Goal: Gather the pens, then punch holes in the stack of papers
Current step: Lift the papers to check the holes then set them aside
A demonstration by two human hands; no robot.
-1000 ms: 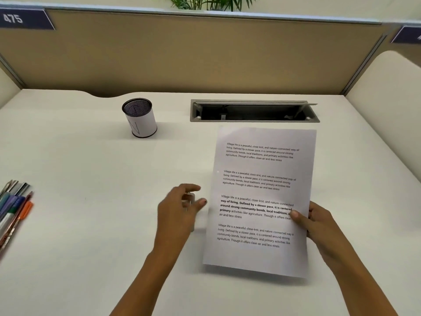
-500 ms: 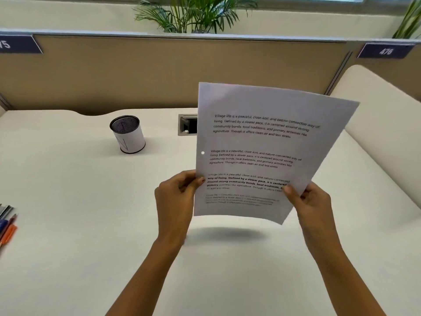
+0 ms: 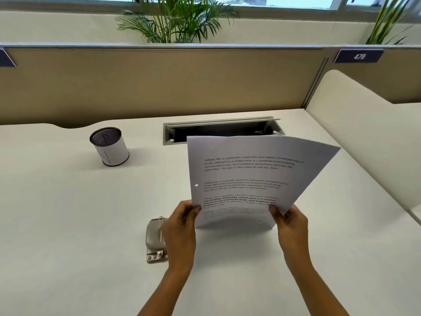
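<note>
The stack of printed papers stands nearly upright with its bottom edge on the white desk, bowed a little. A single punched hole shows near its left edge. My left hand grips the lower left edge, and my right hand grips the lower right edge. A small metal hole punch lies on the desk just left of my left hand, partly hidden by it. The pens are out of view.
A mesh pen holder wrapped in white paper stands at the back left. An open cable tray is set into the desk behind the papers. A beige partition runs along the back, and a cream divider rises at the right.
The papers went from flat on the desk to raised in the air, and now stand lower with the bottom edge on the desk. The view tilted up; the pens left the frame and the punch appeared.
</note>
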